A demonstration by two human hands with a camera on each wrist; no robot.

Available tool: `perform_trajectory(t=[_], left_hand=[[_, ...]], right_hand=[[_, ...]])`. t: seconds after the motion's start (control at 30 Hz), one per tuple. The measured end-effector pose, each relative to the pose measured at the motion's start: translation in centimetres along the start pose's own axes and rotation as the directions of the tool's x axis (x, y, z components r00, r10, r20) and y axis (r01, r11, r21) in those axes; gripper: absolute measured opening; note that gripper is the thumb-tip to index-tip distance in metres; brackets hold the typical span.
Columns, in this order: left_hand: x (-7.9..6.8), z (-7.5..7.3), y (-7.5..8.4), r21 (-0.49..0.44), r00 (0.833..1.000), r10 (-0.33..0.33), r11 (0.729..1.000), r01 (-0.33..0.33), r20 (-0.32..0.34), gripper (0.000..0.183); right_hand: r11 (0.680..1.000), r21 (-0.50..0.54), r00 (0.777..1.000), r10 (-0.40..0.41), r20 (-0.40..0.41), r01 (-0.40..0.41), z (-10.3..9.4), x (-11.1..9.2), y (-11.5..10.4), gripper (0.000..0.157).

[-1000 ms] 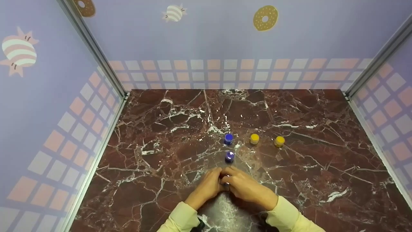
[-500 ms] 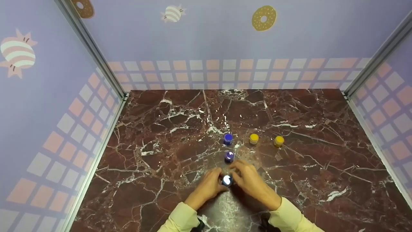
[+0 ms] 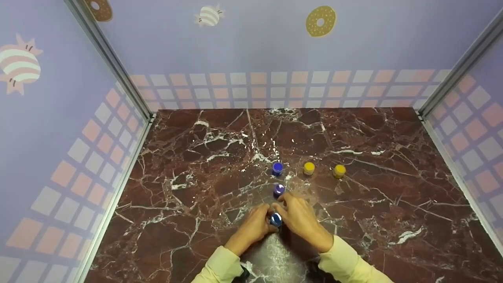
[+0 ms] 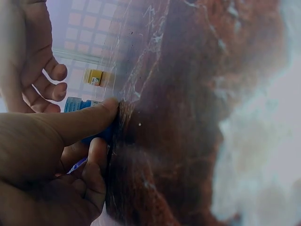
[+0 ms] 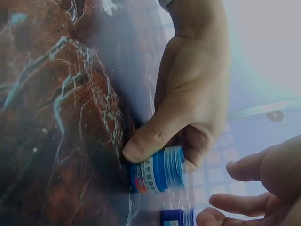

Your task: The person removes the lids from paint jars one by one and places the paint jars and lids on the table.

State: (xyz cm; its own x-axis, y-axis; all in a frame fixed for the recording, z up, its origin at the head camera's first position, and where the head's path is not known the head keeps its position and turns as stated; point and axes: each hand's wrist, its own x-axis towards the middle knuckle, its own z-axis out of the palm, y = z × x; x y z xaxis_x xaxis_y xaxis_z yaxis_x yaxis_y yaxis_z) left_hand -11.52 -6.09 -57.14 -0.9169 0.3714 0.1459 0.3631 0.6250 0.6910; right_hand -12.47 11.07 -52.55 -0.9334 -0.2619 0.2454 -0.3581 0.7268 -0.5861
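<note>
My left hand (image 3: 257, 225) grips a small blue paint jar (image 3: 276, 219) that stands on the table near me. In the right wrist view the thumb and fingers of that hand close round the lower part of the jar (image 5: 155, 172), below its ridged top; a printed label shows. My right hand (image 3: 301, 217) hovers just beside and behind the jar, fingers loosely bent and nothing between them; the left wrist view shows the right hand (image 4: 33, 61) apart from the jar. A purple jar (image 3: 279, 190) stands just beyond the right fingertips.
Farther back stand a dark blue jar (image 3: 277, 169) and two yellow jars, one in the middle (image 3: 309, 168) and one to the right (image 3: 339, 171). The dark red marble-patterned table (image 3: 188, 220) is bounded by patterned panels (image 3: 220, 90) at the back and sides.
My right hand has come off the top of the blue jar and moved a little right and away, uncovering it. My left hand keeps its grip in the same place.
</note>
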Motion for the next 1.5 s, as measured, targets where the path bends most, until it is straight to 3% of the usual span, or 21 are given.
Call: perform_trajectory(t=[0.13, 0.47, 0.8, 0.97, 1.2, 1.5], left_hand=[[-0.1, 0.0, -0.2, 0.015, 1.0, 0.023, 1.0, -0.023, -0.008, 0.043], [-0.3, 0.3, -0.4, 0.066, 0.998, 0.058, 0.996, -0.056, -0.029, 0.031], [-0.4, 0.3, -0.3, 0.054, 0.999, 0.013, 0.998, -0.012, -0.029, 0.027], [-0.4, 0.2, -0.2, 0.061, 0.999, 0.024, 0.998, -0.022, -0.039, 0.028], [-0.4, 0.1, -0.1, 0.072, 0.996, 0.066, 0.996, -0.062, -0.056, 0.029], [-0.2, 0.1, 0.1, 0.069, 0.999, 0.037, 0.997, -0.035, -0.034, 0.031]], right_hand=[[0.998, 0.002, 0.994, 0.058, 0.094, -0.058, 0.5, -0.1, -0.5, 0.017], [0.999, 0.028, 0.974, 0.024, 0.225, -0.031, 1.4, -1.0, -1.2, 0.026], [0.998, -0.061, 0.989, -0.026, 0.147, 0.036, 2.1, -1.5, -1.5, 0.029], [0.991, -0.103, 0.99, -0.078, 0.115, 0.09, 2.2, -1.6, -1.5, 0.029], [0.982, -0.116, 0.982, -0.13, 0.137, 0.146, 1.8, -1.6, -1.5, 0.026], [0.98, -0.062, 0.967, -0.176, 0.183, 0.19, 1.4, -1.3, -1.1, 0.018]])
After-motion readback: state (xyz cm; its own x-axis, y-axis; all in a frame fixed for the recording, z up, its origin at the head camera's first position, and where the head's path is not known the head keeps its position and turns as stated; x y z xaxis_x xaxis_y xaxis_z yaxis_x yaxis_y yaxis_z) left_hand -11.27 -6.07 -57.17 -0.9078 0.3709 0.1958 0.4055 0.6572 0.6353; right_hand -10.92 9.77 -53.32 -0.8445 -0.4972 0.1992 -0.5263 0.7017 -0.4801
